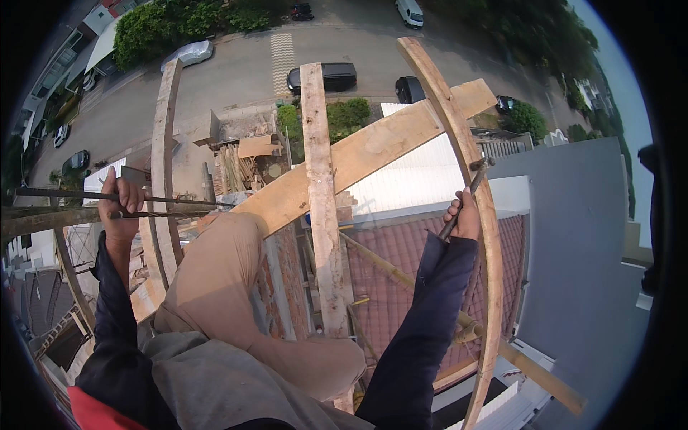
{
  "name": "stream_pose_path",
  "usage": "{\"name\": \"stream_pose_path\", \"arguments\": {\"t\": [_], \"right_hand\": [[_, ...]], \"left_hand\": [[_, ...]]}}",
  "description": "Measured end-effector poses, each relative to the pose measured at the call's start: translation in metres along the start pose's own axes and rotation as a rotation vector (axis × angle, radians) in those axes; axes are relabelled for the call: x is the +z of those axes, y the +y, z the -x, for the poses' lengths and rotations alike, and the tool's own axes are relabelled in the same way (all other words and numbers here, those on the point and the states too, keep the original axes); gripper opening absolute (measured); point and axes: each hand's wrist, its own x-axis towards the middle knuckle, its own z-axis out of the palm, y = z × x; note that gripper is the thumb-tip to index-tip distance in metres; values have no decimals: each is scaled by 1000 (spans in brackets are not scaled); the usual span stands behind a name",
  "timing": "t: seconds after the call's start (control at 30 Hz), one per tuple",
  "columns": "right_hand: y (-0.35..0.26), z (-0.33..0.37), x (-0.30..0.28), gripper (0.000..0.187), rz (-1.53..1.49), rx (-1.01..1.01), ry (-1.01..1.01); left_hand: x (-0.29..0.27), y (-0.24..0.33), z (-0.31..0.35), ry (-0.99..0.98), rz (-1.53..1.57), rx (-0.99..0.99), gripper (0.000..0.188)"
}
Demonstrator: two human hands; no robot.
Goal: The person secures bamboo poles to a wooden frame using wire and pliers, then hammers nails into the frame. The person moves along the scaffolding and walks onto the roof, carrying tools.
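Observation:
My right hand (464, 215) is closed round the handle of a hammer (478, 176), whose head points up and away beside a long wooden beam (473, 154) on the right. On the left, my left hand (122, 204) is wrapped at a dark ribbed steel bar (61, 193). A second thin bar runs just below it, and my fingers hide where the bars pass. Between my hands stretches a middle wooden beam (317, 136). A wide plank (380, 140) lies slantwise across, passing by my bent knee.
Far below are a street with a dark van (326, 77), a heap of scrap wood (240, 168) and a red tiled roof (401, 265). Another upright-looking beam (165, 136) stretches ahead on the left. A grey wall (573, 251) rises at the right. Open drops lie between the beams.

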Motion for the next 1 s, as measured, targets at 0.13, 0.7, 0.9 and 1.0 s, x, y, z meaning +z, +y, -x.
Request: {"name": "stream_pose_path", "arguments": {"t": [0.13,0.7,0.9,1.0], "right_hand": [[24,38,10,40,35,87,82],[-139,-9,116,62,-2,-1304,74],[-19,-89,93,50,831,-339,45],[-74,-26,91,47,457,-318,-68]], "left_hand": [[1,-5,-4,4,2,55,57],[2,-6,-9,-23,-122,139,51],[1,-5,-2,11,-85,121,52],[3,-6,-5,67,-123,129,52]]}}
